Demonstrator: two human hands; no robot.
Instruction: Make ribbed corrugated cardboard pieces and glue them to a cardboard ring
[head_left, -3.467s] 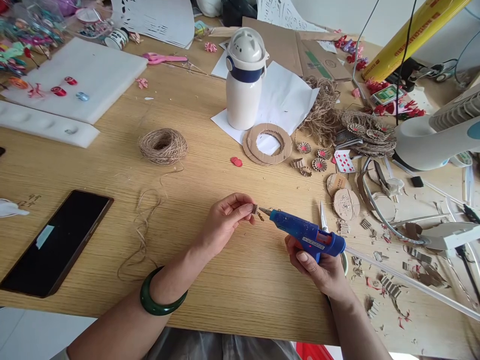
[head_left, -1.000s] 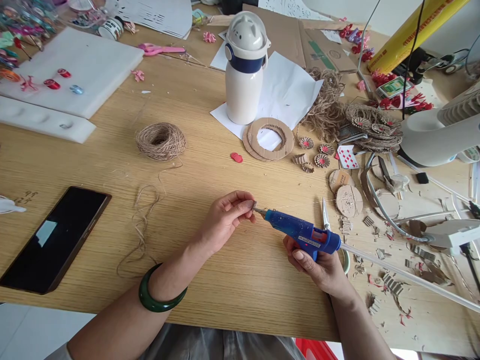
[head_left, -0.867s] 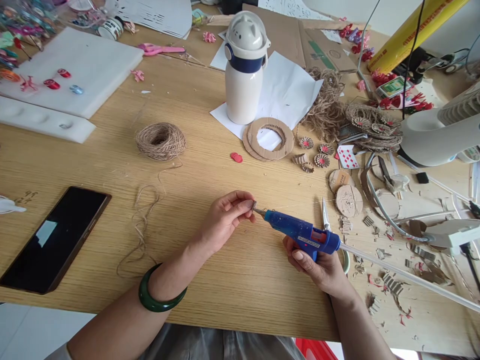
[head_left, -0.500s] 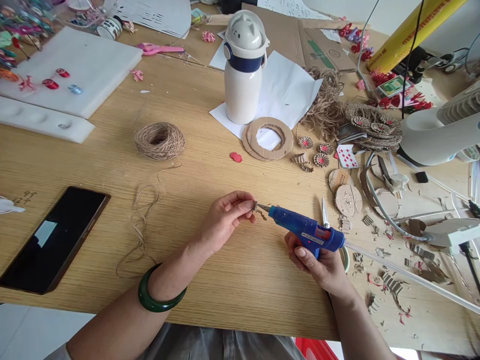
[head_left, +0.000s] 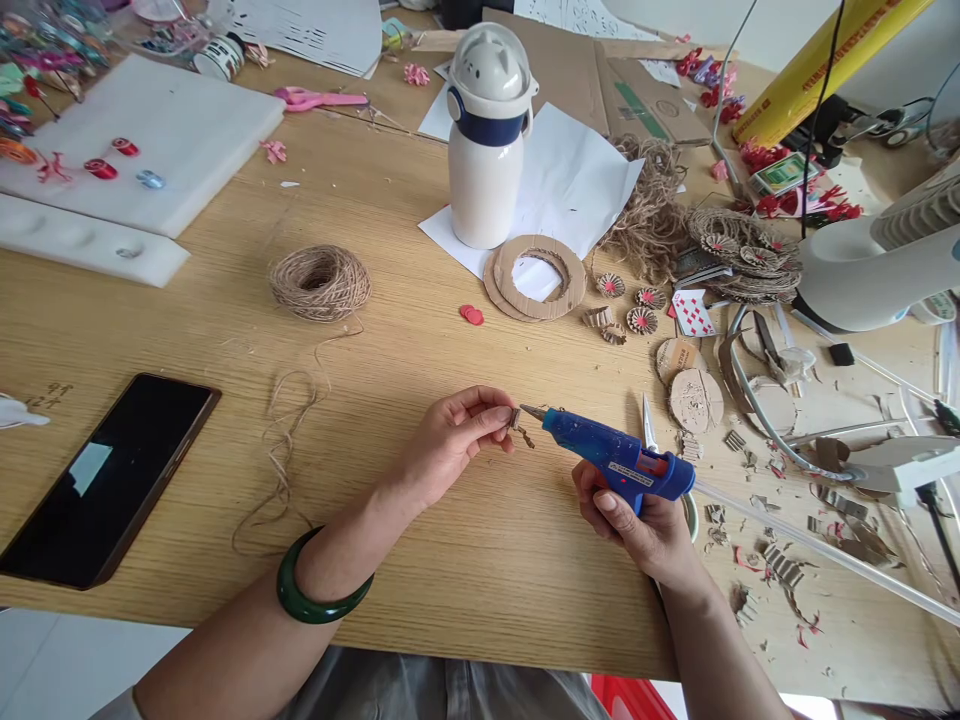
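My left hand [head_left: 461, 440] pinches a small strip of corrugated cardboard [head_left: 517, 420] between thumb and fingers; a thin end of it dangles. My right hand [head_left: 634, 530] is wrapped round the handle of a blue hot glue gun [head_left: 600, 448], with a long clear glue stick [head_left: 780, 530] out of its back. The gun's metal nozzle points left, close beside the strip. Beyond the hands lie small red paper discs [head_left: 472, 314], cardboard rings [head_left: 541, 280] and several pleated cardboard flowers [head_left: 641, 320] with red centres. Scissors [head_left: 649, 430] lie partly hidden behind the gun.
A ball of twine [head_left: 320, 282] and a phone [head_left: 109, 480] lie to the left. At the back stands a white bottle [head_left: 487, 160] on paper. Cardboard discs [head_left: 696, 400], scraps [head_left: 784, 567] and a white cable [head_left: 757, 405] crowd the right. White foam [head_left: 150, 130] is at the back left.
The glue gun has shifted slightly right and its nozzle has come a little away from the cardboard strip. My left hand has stayed almost in place, still pinching the strip.
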